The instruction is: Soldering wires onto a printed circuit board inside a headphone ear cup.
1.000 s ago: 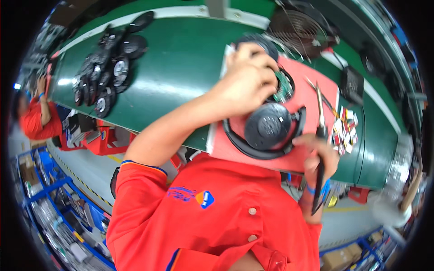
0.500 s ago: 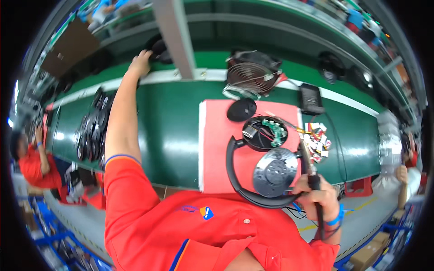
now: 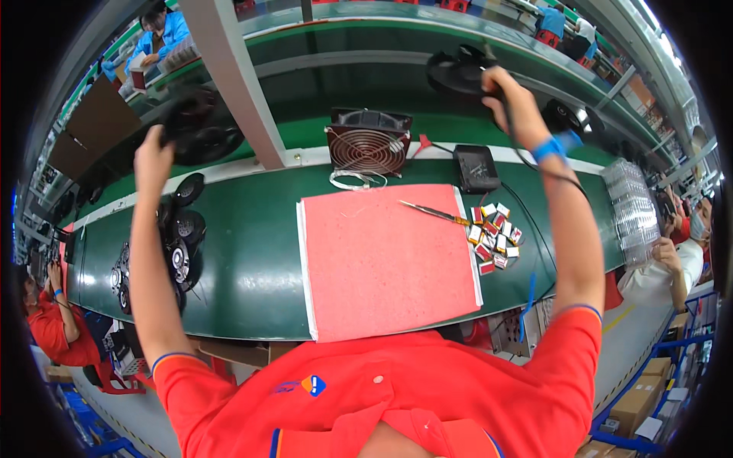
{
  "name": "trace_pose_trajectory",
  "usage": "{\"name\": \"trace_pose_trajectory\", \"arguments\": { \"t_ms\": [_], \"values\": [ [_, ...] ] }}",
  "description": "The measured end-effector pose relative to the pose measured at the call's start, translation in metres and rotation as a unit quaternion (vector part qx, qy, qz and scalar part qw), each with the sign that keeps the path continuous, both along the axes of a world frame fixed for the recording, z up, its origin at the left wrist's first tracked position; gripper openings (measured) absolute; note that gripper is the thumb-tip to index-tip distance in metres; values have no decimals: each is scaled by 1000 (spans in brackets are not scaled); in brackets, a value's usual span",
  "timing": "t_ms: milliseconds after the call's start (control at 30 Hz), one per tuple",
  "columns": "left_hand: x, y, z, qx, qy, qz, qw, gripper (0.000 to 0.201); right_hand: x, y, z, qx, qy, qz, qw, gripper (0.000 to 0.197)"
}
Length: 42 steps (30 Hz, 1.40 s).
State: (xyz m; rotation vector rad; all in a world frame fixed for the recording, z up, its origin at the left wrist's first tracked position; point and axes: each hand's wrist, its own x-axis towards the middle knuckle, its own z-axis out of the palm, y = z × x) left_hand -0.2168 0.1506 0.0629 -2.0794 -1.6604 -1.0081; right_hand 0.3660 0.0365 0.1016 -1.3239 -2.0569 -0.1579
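Observation:
My left hand [image 3: 155, 156] is closed on the edge of dark headphones [image 3: 200, 126], smeared by motion above the far left belt. At the far right, my right hand [image 3: 510, 103] grips black headphones [image 3: 462, 70] over the belt. A soldering iron, mostly hidden by the fingers, is also in that hand, its black cord [image 3: 561, 177] trailing along the forearm. Between my arms lies a pink mat [image 3: 382, 259] with a thin pointed tool [image 3: 435, 212] on its far right part. Several small flat battery cells [image 3: 496, 237] are heaped along the mat's right edge.
A fan with a wire guard [image 3: 370, 149] stands behind the mat, beside a black box [image 3: 475, 168]. Black headphone parts [image 3: 180, 256] are piled at left. A grey post [image 3: 237, 84] rises at the back. Clear plastic trays [image 3: 632, 210] are stacked at right, near another person.
The opened headphones have left the mat; my right hand has gone from the near right to the far belt with headphones. My left hand has pulled back slightly, now with headphones in it.

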Motion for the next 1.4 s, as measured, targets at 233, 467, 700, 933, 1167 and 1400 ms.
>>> {"name": "trace_pose_trajectory", "arguments": {
  "t_ms": [233,467,700,933,1167,1400],
  "values": [
    [6,-151,37,-231,-240,-68,940,22,-13,79,-79,9,115,-25,993,27],
    [115,-210,5,-510,-188,-192,817,32,-41,24,-47,82,116,-12,990,24],
    [181,-199,-48,-419,-17,-283,863,30,-79,-79,-14,-4,104,33,994,19],
    [207,-160,-56,-190,7,-340,921,20,-110,-157,-62,-121,113,16,986,25],
    [232,-167,-81,-145,71,-374,913,18,-152,-150,-92,-103,119,103,982,26],
    [166,-194,-46,-174,18,-320,931,18,-177,-139,-103,-100,90,114,984,21]
  ]
}}
